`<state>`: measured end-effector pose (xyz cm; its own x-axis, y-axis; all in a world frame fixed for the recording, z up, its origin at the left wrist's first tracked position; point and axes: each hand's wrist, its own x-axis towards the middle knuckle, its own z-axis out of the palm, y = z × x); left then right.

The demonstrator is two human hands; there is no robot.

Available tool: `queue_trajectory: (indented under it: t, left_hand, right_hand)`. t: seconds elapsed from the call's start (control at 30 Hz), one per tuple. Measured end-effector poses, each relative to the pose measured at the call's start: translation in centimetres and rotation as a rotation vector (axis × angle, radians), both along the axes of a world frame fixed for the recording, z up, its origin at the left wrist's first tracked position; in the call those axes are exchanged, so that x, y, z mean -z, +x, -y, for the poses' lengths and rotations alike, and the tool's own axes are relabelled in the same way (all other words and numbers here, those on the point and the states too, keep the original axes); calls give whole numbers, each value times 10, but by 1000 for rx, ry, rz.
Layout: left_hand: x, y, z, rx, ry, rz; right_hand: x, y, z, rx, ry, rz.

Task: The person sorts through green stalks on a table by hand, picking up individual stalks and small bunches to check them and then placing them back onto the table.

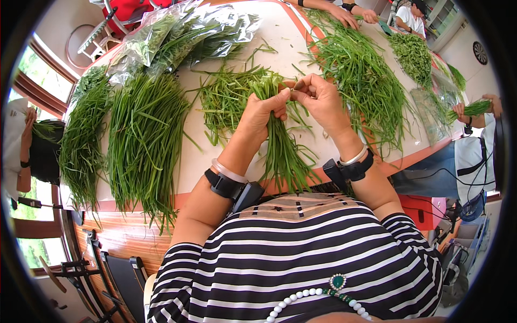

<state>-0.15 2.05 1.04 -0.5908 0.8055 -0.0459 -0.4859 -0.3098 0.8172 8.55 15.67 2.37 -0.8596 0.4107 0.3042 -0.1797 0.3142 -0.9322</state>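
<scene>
My left hand [264, 107] is wrapped around a bunch of garlic chives [282, 149]. The pale cut ends point away from me and the green leaf tips hang over the table's near edge. Beside those ends, my right hand [321, 101] has thumb and forefinger pinched on a thin bit of chive stem; the bit itself is mostly hidden. Beyond and to the left of the bunch lies a loose, tangled heap of chive pieces [222, 101] on the white table top [282, 36].
Long chive piles lie at left [145, 141] and right [363, 76]. Clear plastic bags of greens [157, 40] stand at the back left. Co-workers' hands hold chives at right [460, 113], far left [30, 119] and the far side [343, 16]. A leafy heap [410, 56] sits back right.
</scene>
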Motion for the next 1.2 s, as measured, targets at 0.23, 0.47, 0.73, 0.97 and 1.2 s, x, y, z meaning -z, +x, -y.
queue_trajectory:
  t: [0.23, 0.47, 0.73, 0.97, 1.2]
  left_hand:
    - [4, -20, 7, 0, 102, 43]
    - [4, -38, 17, 28, 443, 332]
    - [1, -27, 16, 321, 702, 341]
    - [-12, -15, 15, 504, 603, -156]
    - [-10, -10, 12, 437, 536, -39]
  right_hand:
    - [-3, 8, -15, -11, 318, 172]
    - [10, 33, -52, 132, -200, 33]
    - [19, 29, -26, 160, 138, 165]
    - [6, 25, 8, 163, 622, 62]
    - [-8, 68, -75, 537, 794, 306]
